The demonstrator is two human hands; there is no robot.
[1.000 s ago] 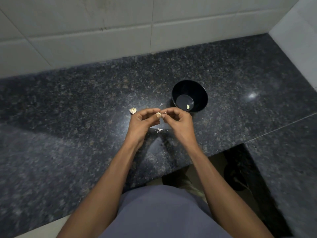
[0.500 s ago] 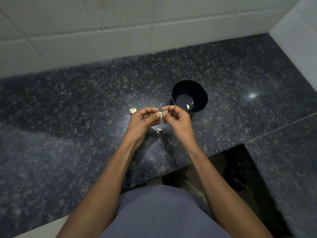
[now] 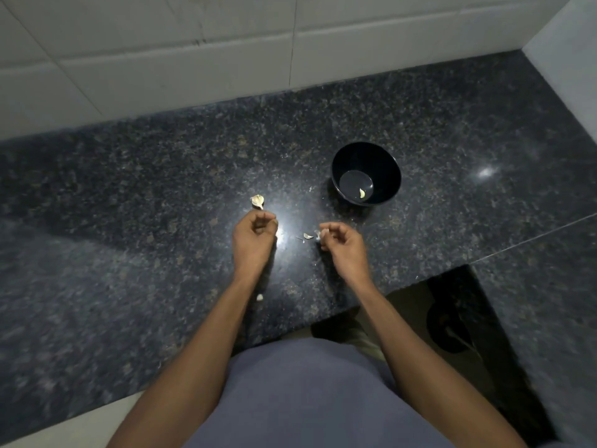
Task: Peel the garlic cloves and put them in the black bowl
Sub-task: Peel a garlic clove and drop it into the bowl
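The black bowl (image 3: 384, 160) stands on the dark granite counter (image 3: 161, 189), with one peeled garlic clove (image 3: 362, 193) inside. An unpeeled garlic piece (image 3: 257, 201) lies on the counter just beyond my left hand (image 3: 253, 240). That hand's fingers are curled inward, and whatever is inside them is hidden. My right hand (image 3: 345, 250), below and left of the bowl, pinches a pale garlic piece (image 3: 323, 234) at its fingertips. A scrap of skin (image 3: 308, 236) lies between my hands.
A small white bit (image 3: 259, 297) shows beside my left forearm. White tiled walls (image 3: 193, 76) close the back and right of the counter. The counter's front edge has a cut-out at the lower right, where a dark round object (image 3: 452, 324) sits below.
My hands, which were together working on one clove, have pulled apart, left hand to the left and right hand to the right. A white bit now shows beside my left forearm.
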